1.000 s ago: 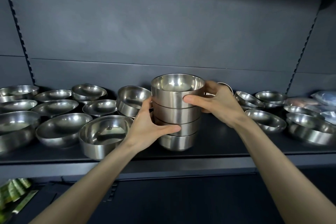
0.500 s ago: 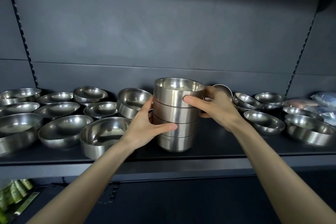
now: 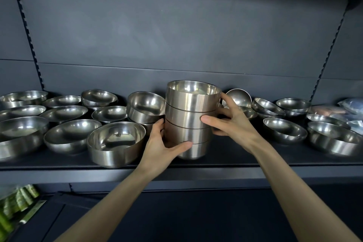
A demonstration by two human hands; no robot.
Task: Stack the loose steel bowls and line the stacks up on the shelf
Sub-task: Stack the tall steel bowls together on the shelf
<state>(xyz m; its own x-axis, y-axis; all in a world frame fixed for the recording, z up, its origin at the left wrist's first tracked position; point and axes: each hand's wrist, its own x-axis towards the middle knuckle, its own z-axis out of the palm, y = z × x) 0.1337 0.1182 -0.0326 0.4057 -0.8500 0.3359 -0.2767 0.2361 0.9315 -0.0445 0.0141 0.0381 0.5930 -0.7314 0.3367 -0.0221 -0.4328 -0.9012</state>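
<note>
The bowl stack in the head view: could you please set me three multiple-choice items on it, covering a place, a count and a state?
1. Where does the stack stand? A) on the shelf B) on the floor C) in a sink
2. How many bowls does it hold? A) two B) four C) seven
3. How is it held? A) by no hand B) by one hand only C) by both hands
Answers: 1 A, its base sits on the dark shelf board; 2 B, four steel walls show one above another; 3 C, the left hand grips low and the right hand grips higher up.
</note>
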